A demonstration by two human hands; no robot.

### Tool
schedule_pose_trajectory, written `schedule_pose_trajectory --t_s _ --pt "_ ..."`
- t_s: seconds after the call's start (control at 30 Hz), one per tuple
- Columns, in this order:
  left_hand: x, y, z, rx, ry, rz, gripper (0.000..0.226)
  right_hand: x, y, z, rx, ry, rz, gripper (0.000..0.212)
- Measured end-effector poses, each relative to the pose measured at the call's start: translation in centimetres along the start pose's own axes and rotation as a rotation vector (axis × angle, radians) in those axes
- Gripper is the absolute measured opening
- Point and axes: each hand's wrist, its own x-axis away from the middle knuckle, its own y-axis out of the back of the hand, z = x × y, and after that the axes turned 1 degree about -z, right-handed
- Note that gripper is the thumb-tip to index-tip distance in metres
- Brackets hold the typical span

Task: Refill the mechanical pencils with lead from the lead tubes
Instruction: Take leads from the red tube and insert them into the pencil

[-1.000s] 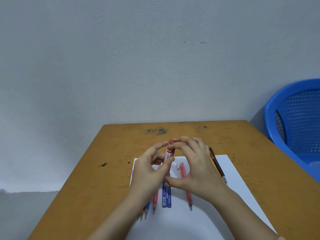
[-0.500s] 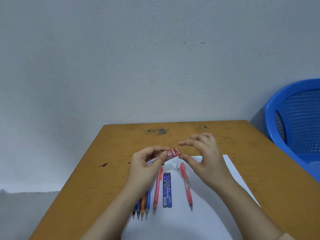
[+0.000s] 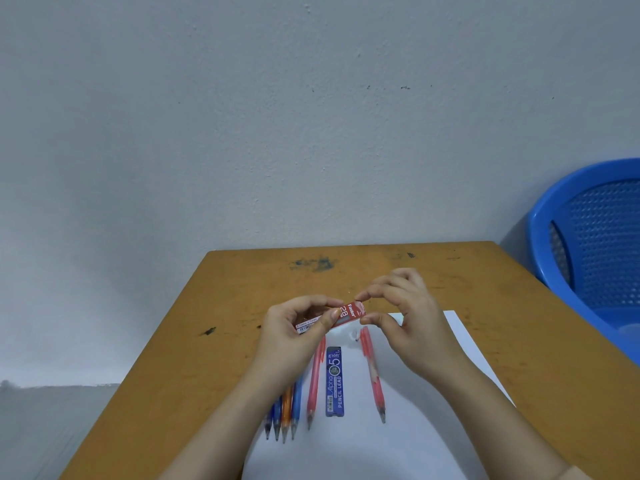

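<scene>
Left hand pinches the red tube above the paper; right hand nips its cap end. Best ease the cap off gently, tube level (leads snap easily).

A flat red plastic lead tube marked 2B is held tilted above an orange-brown wooden table. The left hand grips its lower end, and the right hand pinches its upper end. Below, on a white paper sheet, a dark blue lead tube lies between two translucent red mechanical pencils. Blue and orange pencils lie further left, all tips toward the person.
</scene>
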Motion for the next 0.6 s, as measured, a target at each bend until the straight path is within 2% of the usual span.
schedule_pose_trajectory --t_s 0.6 --pt "-0.18 0.12 0.09 -0.028 0.027 0.009 0.010 0.27 -0.46 -0.27 -0.026 0.017 0.026 0.019"
